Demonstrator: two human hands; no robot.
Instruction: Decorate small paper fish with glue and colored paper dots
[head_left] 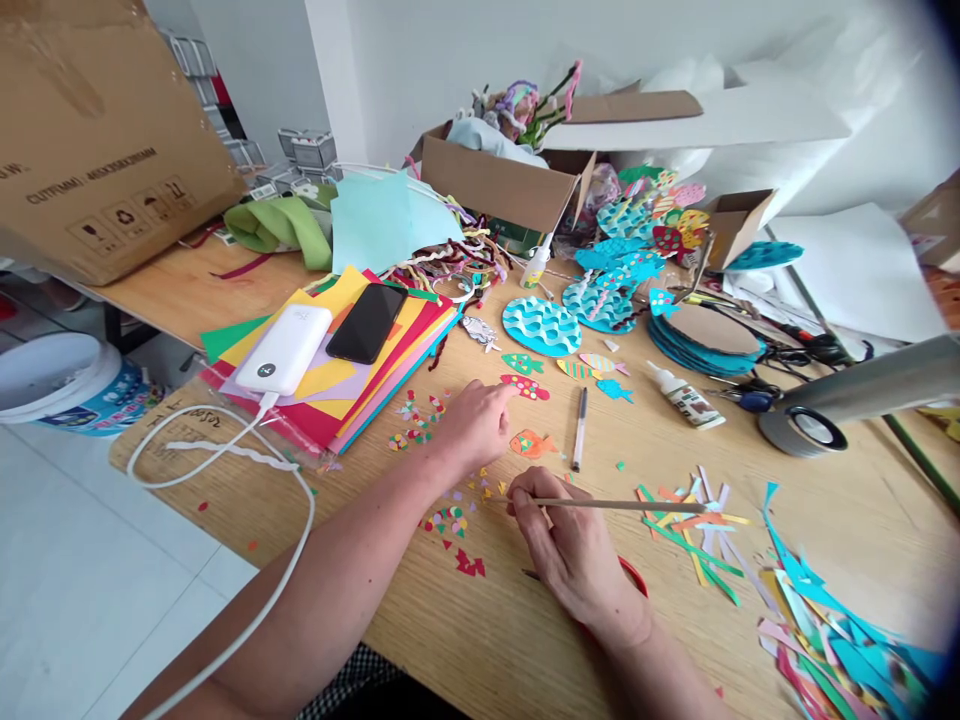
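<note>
My left hand [474, 428] has its index finger stretched out, the tip at a red paper fish with pale dots [534, 388]; its other fingers curl under and grip nothing visible. My right hand [562, 540] pinches a thin wooden stick [637, 505] that slants across the table, its tip near small paper bits [491, 490]. An orange paper fish [531, 443] lies between the hands. Beyond it are green [521, 364], striped [576, 370] and blue [615, 390] paper fish. Partly hidden beneath my right hand is a red-handled tool [634, 576].
A pen [580, 430] and glue bottle [686, 398] lie to the right, near paper strips [694, 530]. Coloured sheets [352, 400] carry a power bank [285, 350] and phone [367, 322]; its white cable [309, 500] crosses my left arm. Wavy blue discs [541, 326] lie behind.
</note>
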